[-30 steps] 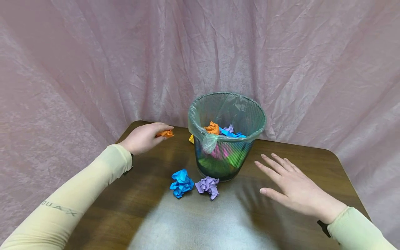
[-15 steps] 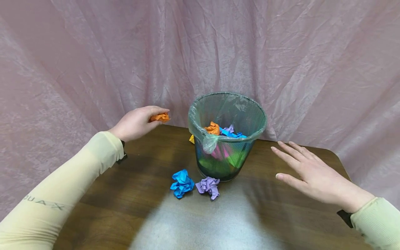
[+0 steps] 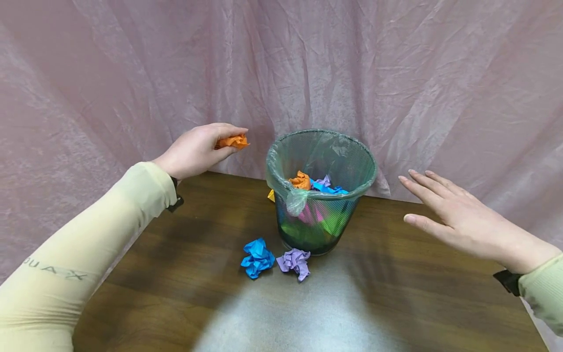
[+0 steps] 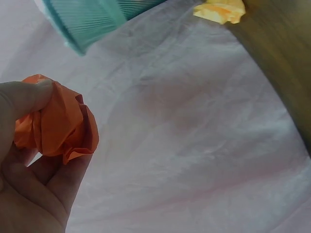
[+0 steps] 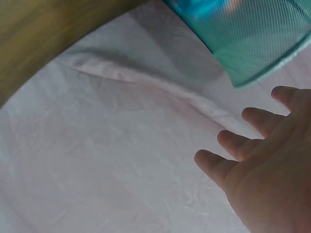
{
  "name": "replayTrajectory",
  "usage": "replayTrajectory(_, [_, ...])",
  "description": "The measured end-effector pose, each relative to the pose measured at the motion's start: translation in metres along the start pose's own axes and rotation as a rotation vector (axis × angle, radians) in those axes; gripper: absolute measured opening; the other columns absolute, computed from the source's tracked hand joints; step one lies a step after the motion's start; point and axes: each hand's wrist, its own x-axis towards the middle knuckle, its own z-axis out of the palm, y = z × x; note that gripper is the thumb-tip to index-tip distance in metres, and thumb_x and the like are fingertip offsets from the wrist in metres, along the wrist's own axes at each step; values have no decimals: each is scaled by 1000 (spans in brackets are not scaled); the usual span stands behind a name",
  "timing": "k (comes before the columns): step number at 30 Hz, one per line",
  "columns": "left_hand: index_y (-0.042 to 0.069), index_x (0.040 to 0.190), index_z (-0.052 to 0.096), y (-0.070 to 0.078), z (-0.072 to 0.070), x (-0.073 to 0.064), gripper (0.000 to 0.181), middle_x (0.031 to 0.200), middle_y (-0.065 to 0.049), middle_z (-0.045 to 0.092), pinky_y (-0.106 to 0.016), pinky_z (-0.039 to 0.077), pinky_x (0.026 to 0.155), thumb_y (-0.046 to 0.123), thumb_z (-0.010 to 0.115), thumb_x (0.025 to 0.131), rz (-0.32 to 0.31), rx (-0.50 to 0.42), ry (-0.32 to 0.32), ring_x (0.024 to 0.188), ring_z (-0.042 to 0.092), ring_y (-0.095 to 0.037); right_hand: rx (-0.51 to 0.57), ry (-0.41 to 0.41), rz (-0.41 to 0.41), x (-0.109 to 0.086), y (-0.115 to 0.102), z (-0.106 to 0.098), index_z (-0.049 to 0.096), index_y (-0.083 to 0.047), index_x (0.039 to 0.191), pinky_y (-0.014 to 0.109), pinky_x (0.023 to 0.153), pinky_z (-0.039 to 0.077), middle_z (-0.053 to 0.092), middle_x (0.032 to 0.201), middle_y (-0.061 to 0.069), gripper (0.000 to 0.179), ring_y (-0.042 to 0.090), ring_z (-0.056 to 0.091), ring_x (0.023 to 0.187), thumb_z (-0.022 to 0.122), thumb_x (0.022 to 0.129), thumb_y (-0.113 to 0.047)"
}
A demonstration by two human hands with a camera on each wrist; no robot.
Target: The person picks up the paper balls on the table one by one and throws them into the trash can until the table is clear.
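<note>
My left hand [image 3: 198,149] holds a crumpled orange paper ball [image 3: 234,141] between thumb and fingers, raised to the left of the bin. In the left wrist view the same orange paper ball [image 4: 60,121] fills the grip. A mesh wastebasket [image 3: 281,215] with a thin green liner stands at the middle of the table; crumpled orange, purple, blue, pink and green papers lie inside. To the right of the bin, my right hand [image 3: 462,220] hovers with spread, straight fingers and nothing in it.
A blue paper ball [image 3: 257,258] and a purple paper ball [image 3: 294,263] lie on the wooden table [image 3: 176,293] before the bin. A yellow paper piece [image 4: 221,10] lies behind the bin's left side. A pink curtain [image 3: 176,73] hangs behind the table.
My left hand has risen from the table with the orange paper ball. My right hand has moved up and right, away from the bin. The bin and loose papers stay put.
</note>
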Motion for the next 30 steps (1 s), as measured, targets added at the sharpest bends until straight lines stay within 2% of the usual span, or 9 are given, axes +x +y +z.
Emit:
replayTrajectory(8, [14, 145, 60, 18, -14, 16, 46, 136, -4, 65, -43, 46, 104, 14, 68, 100, 65, 10, 29, 122, 60, -22, -11, 2, 3, 9, -5, -19, 21, -31, 165, 54, 123, 7, 21, 169, 8, 77, 35, 10, 156, 64, 102, -42])
replayTrajectory(16, [16, 145, 60, 39, -11, 27, 46, 137, 0, 64, -38, 45, 106, 14, 68, 100, 146, -11, 17, 125, 58, -18, -13, 2, -32, 16, -12, -25, 20, -31, 165, 56, 123, 7, 19, 169, 6, 76, 35, 11, 156, 62, 102, -41])
replayTrajectory(22, [19, 147, 59, 58, -6, 40, 47, 135, 3, 63, -34, 47, 102, 15, 68, 101, 192, -30, -40, 121, 58, -14, -29, 5, -73, 23, -20, -30, 20, -30, 165, 55, 123, 7, 18, 170, 6, 75, 35, 11, 156, 60, 103, -42])
replayTrajectory(30, [18, 148, 58, 82, 1, 57, 48, 132, 2, 65, -33, 49, 98, 14, 66, 101, 249, 21, -128, 115, 61, -13, -43, 5, -103, 34, -31, -36, 19, -30, 165, 55, 123, 7, 19, 170, 6, 75, 33, 9, 156, 59, 103, -43])
